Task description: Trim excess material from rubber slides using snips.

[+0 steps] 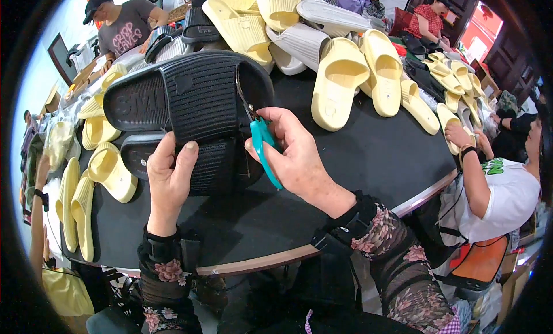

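Black round table point(357, 155), yellow slides piled around rim. Black slide point(196, 97) upside down at centre, long axis left-right. My left hand point(168, 175) clamps its near edge; right hand point(291, 155) pinches teal snips point(262, 144), blades at sole's right edge.

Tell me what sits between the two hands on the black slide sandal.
In the head view, the left hand and right hand are parted by the black sandal's ribbed strap; the teal-handled snips, held in the right hand, touch its edge.
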The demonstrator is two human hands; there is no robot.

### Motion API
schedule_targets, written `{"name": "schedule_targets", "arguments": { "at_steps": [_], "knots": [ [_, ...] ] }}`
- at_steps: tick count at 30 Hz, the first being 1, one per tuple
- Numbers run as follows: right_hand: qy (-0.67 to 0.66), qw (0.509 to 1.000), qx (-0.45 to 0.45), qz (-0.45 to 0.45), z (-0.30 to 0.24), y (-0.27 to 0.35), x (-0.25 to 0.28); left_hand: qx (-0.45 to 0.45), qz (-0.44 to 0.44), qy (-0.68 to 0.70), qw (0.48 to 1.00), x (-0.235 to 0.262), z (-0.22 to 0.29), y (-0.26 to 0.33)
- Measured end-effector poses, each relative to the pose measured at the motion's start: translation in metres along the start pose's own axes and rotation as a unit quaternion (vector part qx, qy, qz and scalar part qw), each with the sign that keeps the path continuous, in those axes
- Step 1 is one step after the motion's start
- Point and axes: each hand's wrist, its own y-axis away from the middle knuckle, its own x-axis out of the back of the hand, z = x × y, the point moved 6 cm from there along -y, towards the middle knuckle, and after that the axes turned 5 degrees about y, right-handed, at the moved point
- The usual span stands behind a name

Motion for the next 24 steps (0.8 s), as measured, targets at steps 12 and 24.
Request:
{"name": "schedule_targets", "arguments": {
  "at_steps": [12,24],
  "knots": [
    [-0.052,0.998,-0.030,-0.026,0.000,0.002,-0.004,0.005,-0.008,0.019,1.000,0.002,-0.003,0.000],
    [-0.079,0.996,-0.039,-0.022,-0.003,0.003,-0.005,0.004,-0.018,-0.023,1.000,0.005,-0.004,0.001]
  ]
}}
